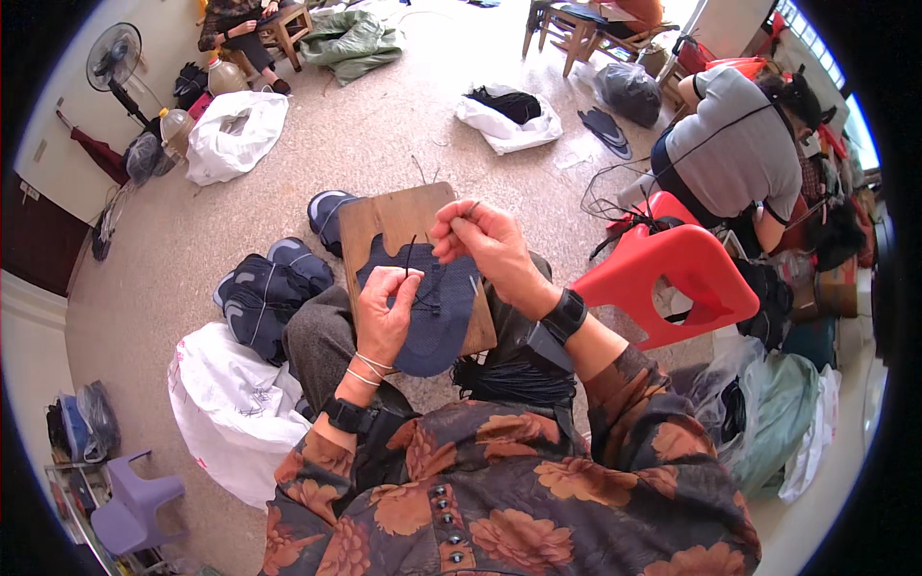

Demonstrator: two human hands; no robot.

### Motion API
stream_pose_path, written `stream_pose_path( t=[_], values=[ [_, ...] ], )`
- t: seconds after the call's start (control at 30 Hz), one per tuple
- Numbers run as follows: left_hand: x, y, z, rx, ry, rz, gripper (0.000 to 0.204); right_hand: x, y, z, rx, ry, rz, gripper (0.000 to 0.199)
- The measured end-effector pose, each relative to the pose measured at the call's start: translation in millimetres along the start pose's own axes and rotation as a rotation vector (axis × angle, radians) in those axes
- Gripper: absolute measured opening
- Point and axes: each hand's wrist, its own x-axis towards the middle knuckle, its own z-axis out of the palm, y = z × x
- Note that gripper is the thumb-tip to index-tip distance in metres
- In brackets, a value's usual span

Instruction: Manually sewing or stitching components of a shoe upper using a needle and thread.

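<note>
My left hand [386,312] pinches a thin black cord [413,252] that stands up from between thumb and forefinger. Below it lies a dark blue woven piece [427,350], rounded like a shoe sole, with cord lying across its middle. This piece rests on a wooden board [389,216] over my lap. Just above and to the right of the left hand, my right hand [485,240] has its fingertips pressed together. What they hold, if anything, is too small to make out. A bundle of black cords [514,379] hangs beside the board, near my right leg.
Bundled dark blue pieces [264,298] lie at my left, near a white sack [226,403]. A red plastic stool [687,259] stands at my right, with black cords on top. Beyond it a person in grey [735,134] bends over. Another white bag [509,120] lies ahead.
</note>
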Motion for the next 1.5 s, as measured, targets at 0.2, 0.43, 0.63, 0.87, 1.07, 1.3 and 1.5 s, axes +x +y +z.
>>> stream_pose_path(
  t=[0.2,0.43,0.63,0.87,1.07,1.3,1.5],
  values=[
    [0,-1,3,0.042,0.015,0.018,0.013,-13,21,10,0.028,-0.028,0.101,0.021],
    [-5,-9,1,0.023,0.001,-0.065,0.013,-7,41,-33,-0.629,0.196,-0.154,0.021],
    [0,-4,15,0.020,0.001,-0.029,0.011,-14,30,0,-0.311,0.040,0.024,0.019],
    [-1,-5,12,0.047,0.050,0.028,0.010,-22,33,-46,-1.048,0.226,-0.346,0.015],
    [-13,-15,-6,0.083,0.082,-0.038,0.012,-76,87,-50,-1.307,0.025,-0.045,0.023],
    [-23,-30,-17,0.035,0.067,-0.058,0.017,-68,103,-40,-1.370,0.073,0.103,0.021],
    [-33,-50,-18,-0.065,0.064,-0.145,0.019,-68,111,-39,-1.406,0.086,0.121,0.020]
  ],
)
